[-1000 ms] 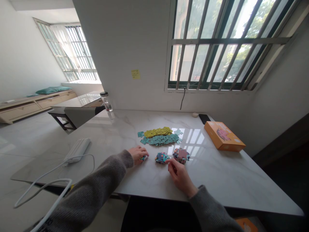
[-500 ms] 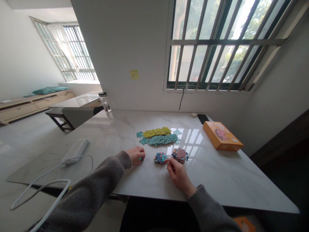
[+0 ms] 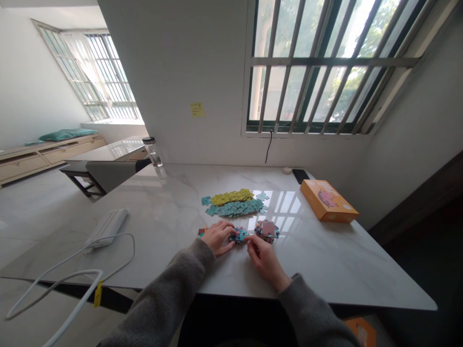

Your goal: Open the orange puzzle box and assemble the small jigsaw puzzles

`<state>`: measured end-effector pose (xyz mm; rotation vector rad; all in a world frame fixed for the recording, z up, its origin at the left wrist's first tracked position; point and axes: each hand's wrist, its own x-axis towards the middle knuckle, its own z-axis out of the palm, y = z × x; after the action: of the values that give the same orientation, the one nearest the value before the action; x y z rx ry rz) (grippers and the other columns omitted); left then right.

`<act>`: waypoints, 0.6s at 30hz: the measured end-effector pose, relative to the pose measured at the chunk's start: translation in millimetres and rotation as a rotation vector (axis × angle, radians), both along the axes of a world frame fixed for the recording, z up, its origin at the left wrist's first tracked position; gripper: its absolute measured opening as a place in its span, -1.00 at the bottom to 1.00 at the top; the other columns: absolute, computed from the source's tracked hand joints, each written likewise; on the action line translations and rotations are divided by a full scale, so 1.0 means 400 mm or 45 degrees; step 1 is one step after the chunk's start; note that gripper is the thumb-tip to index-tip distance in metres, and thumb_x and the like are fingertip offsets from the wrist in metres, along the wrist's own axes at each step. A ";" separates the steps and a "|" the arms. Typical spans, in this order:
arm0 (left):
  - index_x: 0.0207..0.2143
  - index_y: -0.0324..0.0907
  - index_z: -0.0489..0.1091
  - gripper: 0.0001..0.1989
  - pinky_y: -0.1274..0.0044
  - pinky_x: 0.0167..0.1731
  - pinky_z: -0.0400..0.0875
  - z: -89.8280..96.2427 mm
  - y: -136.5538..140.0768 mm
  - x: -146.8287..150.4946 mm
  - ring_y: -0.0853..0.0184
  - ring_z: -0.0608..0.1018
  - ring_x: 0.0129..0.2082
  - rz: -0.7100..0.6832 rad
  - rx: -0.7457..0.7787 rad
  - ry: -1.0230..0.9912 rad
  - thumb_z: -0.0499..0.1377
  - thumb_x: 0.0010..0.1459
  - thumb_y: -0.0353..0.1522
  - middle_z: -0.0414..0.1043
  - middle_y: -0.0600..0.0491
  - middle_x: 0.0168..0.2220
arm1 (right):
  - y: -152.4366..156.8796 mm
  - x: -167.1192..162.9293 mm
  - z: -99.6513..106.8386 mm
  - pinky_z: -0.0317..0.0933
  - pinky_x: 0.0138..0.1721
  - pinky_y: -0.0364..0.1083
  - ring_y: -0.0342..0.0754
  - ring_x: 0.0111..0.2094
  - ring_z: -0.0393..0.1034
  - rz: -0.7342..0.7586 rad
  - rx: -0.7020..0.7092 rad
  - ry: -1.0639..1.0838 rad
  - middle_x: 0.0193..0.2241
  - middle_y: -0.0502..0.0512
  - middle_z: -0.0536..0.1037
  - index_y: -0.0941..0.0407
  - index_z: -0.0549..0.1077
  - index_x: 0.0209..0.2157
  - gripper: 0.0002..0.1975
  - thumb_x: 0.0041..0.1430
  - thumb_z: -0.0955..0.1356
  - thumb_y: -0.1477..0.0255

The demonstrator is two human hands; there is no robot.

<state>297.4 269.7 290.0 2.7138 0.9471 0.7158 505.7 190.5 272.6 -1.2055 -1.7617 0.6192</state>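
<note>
My left hand [image 3: 219, 238] reaches over the left side of a small heap of blue, multicoloured jigsaw puzzle pieces [image 3: 240, 235], its thumb and fingers apart. On the other side of that heap, my right hand [image 3: 264, 254] has curled fingers, with the thumb and forefinger tips together at the heap's edge. Whatever those tips pinch is too small to make out. A pinkish-brown pile of jigsaw pieces [image 3: 268, 229] lies just beyond my right hand. Several reddish and green pieces [image 3: 201, 232] show past my left hand, which partly covers them.
Farther back lie overlapping rows of yellow pieces [image 3: 231, 196] and teal pieces [image 3: 240, 208]. An orange box [image 3: 329, 200] is at the right, near a black phone [image 3: 300, 176]. A bottle [image 3: 153, 153] stands back left; a white power strip [image 3: 108, 229] with cable lies left.
My left hand has moved right, from the table to the blue heap, leaving pieces visible behind it on the left. The right hand stays at the heap. The view has shifted slightly.
</note>
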 end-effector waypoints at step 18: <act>-0.33 -0.13 0.34 -0.80 0.35 -0.03 0.41 -0.023 -0.069 0.024 0.21 0.40 -0.10 -0.074 -0.134 -0.483 0.24 -0.03 -0.49 0.33 -0.02 -0.16 | -0.009 -0.007 0.007 0.36 -0.08 -0.05 -0.06 -0.19 0.43 0.067 0.190 -0.227 0.08 0.17 0.37 0.01 0.40 0.03 -0.72 0.31 0.27 0.46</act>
<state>306.9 242.0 281.0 2.3828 0.7860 1.0846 502.8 187.1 275.4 -1.1433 -1.9573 0.4125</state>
